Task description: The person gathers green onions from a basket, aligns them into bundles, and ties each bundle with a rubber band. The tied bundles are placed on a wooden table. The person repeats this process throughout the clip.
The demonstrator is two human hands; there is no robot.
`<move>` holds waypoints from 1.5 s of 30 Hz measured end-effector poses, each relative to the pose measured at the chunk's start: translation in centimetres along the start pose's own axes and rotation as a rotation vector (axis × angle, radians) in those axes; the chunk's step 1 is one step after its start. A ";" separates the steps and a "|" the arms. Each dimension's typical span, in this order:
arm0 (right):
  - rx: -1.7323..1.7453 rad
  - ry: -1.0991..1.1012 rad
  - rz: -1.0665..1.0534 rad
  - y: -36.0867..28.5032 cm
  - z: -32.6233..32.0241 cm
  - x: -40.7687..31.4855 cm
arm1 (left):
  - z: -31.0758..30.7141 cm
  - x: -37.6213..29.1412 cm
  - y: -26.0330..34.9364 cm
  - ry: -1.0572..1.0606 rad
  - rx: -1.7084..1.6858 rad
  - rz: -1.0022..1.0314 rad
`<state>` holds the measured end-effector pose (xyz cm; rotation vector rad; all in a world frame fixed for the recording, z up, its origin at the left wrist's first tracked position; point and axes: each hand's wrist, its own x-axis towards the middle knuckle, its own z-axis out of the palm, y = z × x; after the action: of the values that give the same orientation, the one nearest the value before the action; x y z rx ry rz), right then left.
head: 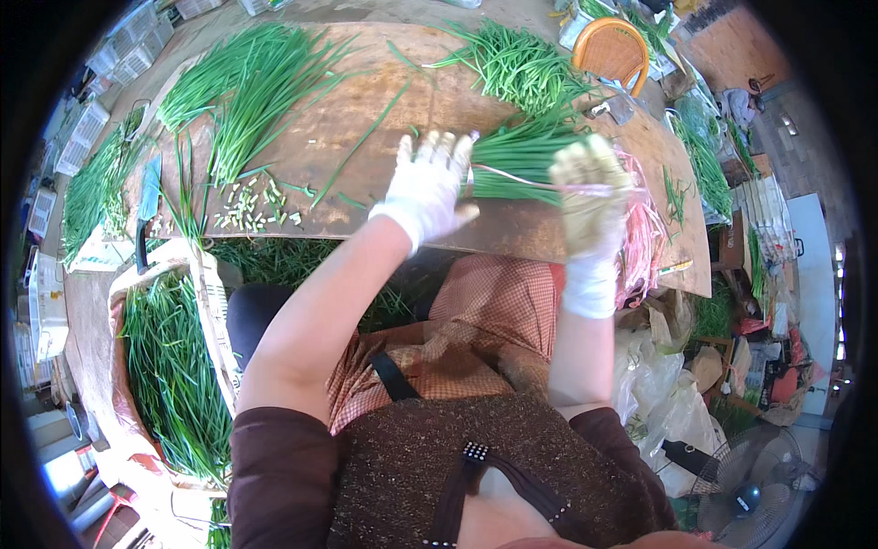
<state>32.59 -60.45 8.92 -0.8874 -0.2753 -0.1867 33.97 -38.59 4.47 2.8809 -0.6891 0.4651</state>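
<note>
My left hand [432,178], in a white glove, is spread over the wooden table beside a bunch of long green stalks [514,161], likely garlic chives. A pink tie strip [525,180] runs across the bunch to my right hand [591,180], whose gloved fingers are curled on it. Beside and below my right wrist lies a bundle of pink strips [641,233]. Looser stalks [254,96] and a heap of stalks [525,68] lie farther back. Cut stalk ends [250,206] are scattered at the left, near a cleaver [149,192].
A sack of green stalks [175,370] stands open at the lower left. Plastic crates [82,137] line the left side. A wicker chair [610,51] is behind the table. Clear plastic bags [658,384] and a fan [748,494] are at the lower right. Another person [741,106] is far right.
</note>
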 end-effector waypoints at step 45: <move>-0.964 -0.965 0.054 -4.9 20.3 2.3 | -22.4 -13.9 -8.1 0.642 -1.053 0.044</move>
<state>30.20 -47.70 25.44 -1.9128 -1.1139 0.2079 19.98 -20.93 20.47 1.6128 -0.6072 0.7030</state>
